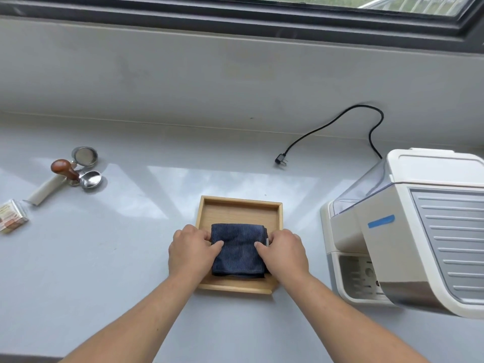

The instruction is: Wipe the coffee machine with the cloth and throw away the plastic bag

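Note:
A folded dark blue cloth [238, 251] lies in a shallow wooden tray [239, 208] at the centre of the counter. My left hand [191, 254] grips the cloth's left edge, thumb on top. On the opposite edge my right hand [284, 254] holds it the same way. The white and silver coffee machine [419, 231] stands at the right, with a strip of blue tape on its side. A small clear plastic bag [11, 216] with brownish contents lies at the far left edge.
A portafilter, a wooden-handled tamper [64, 169] and a metal filter basket [84, 155] lie at the back left. The machine's black power cord and plug [280, 160] trail unplugged across the counter behind the tray. A window sill runs along the back.

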A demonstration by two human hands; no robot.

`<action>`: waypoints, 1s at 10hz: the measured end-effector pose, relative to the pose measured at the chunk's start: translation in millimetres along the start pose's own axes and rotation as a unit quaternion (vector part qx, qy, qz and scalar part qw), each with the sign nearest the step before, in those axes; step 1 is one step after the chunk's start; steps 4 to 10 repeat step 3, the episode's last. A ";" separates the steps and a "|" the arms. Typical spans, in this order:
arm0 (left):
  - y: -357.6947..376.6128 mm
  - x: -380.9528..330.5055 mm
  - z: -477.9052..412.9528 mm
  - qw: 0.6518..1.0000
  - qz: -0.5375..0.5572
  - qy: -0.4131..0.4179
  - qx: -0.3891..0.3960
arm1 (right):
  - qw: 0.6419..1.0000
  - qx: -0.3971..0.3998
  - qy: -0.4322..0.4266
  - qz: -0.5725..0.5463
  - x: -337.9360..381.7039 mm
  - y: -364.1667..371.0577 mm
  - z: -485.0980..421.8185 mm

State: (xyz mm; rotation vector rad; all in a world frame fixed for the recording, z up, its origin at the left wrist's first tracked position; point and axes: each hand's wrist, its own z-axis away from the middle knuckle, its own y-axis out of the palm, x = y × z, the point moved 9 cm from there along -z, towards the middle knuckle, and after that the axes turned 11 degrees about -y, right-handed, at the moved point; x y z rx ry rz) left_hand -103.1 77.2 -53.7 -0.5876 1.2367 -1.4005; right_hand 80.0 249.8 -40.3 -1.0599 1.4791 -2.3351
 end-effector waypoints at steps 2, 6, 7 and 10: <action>-8.2 1.3 3.3 0.999 0.048 -0.006 -0.012 | 1.000 -0.013 -0.009 -0.021 -0.5 -4.4 6.1; -14.1 1.1 5.5 0.998 0.045 0.001 -0.035 | 0.999 -0.046 -0.008 -0.005 -3.6 -13.3 8.0; -14.1 1.1 5.5 0.998 0.045 0.001 -0.035 | 0.999 -0.046 -0.008 -0.005 -3.6 -13.3 8.0; -14.1 1.1 5.5 0.998 0.045 0.001 -0.035 | 0.999 -0.046 -0.008 -0.005 -3.6 -13.3 8.0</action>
